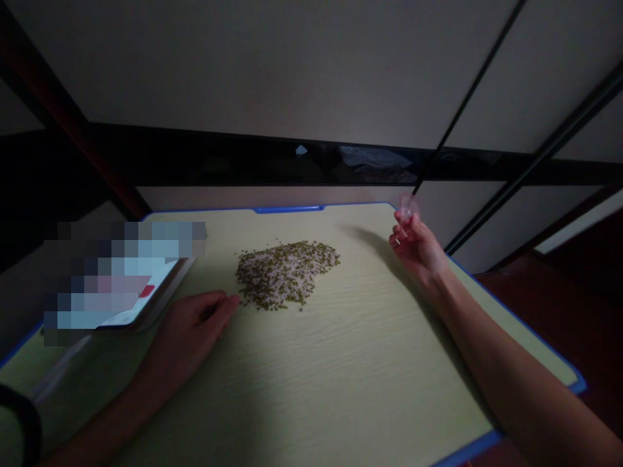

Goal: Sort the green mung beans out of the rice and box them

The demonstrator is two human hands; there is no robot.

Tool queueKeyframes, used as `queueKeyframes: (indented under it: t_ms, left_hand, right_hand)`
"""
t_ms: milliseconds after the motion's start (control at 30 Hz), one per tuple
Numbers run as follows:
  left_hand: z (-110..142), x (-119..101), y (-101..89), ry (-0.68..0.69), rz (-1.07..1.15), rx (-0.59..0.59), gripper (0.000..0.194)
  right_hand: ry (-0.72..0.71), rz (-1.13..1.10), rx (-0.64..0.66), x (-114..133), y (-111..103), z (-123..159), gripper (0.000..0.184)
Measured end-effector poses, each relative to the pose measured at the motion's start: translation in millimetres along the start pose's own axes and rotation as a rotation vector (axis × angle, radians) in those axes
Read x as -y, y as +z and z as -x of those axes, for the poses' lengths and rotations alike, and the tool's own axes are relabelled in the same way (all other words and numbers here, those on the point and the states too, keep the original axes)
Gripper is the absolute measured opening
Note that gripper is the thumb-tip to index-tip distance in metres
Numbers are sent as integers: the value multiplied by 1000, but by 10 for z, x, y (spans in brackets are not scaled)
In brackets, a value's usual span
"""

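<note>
A heap of small green beans mixed with pale grains (285, 274) lies on the light wooden table top (341, 363). My left hand (192, 324) rests flat on the table, its fingertips just touching the heap's left edge, fingers loosely together and holding nothing. My right hand (417, 245) is raised near the table's far right corner, its fingers closed around a small clear plastic cup (407, 207).
A tablet or phone with a lit screen (124, 279) lies at the table's left side. The table has a blue rim (287, 209). Beyond it are a pale wall, dark bars and, on the right, a dark red floor.
</note>
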State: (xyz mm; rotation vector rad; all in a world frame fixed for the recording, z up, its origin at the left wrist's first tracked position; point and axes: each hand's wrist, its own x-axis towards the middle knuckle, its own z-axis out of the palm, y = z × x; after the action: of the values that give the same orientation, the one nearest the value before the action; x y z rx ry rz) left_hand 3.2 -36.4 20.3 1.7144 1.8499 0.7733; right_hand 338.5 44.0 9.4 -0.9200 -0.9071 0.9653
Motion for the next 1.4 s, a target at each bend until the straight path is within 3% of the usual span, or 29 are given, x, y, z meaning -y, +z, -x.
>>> queueKeyframes:
  t_ms: [133, 333, 567, 900, 1400]
  left_hand:
    - [-5, 11, 7, 0, -3, -7, 36]
    - [24, 9, -3, -4, 4, -5, 36]
    - [10, -17, 3, -10, 13, -9, 36]
    - [8, 0, 3, -3, -6, -5, 36]
    - [14, 3, 10, -14, 9, 8, 36]
  right_hand:
    - [-62, 153, 75, -9, 64, 25, 29]
    - [-162, 494, 197, -58, 160, 99, 22]
    - [-188, 707, 337, -96, 156, 125, 19]
    - [-156, 751, 383, -66, 174, 148, 17]
    - [-44, 649, 462, -63, 178, 166, 21]
